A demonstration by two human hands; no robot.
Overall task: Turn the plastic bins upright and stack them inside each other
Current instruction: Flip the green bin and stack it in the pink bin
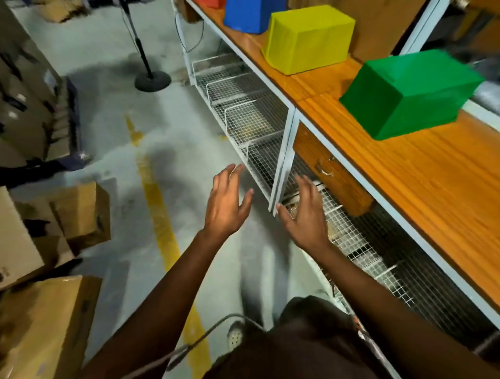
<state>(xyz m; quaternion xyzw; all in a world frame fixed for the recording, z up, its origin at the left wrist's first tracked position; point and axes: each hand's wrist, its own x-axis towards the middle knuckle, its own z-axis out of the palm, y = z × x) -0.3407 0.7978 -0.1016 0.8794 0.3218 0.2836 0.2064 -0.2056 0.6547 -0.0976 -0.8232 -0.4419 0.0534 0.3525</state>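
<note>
Several plastic bins lie upside down in a row on the wooden bench top: a green bin nearest me, a yellow bin behind it, a blue bin farther back, and a red bin cut off by the top edge. My left hand and my right hand hover over the floor in front of the bench, below its top. Both have fingers spread and hold nothing. Neither touches a bin.
Under the bench top run white wire-mesh baskets and a wooden drawer. Cardboard boxes are piled on the left. A black stand with a round base is on the grey floor, and a yellow line crosses it.
</note>
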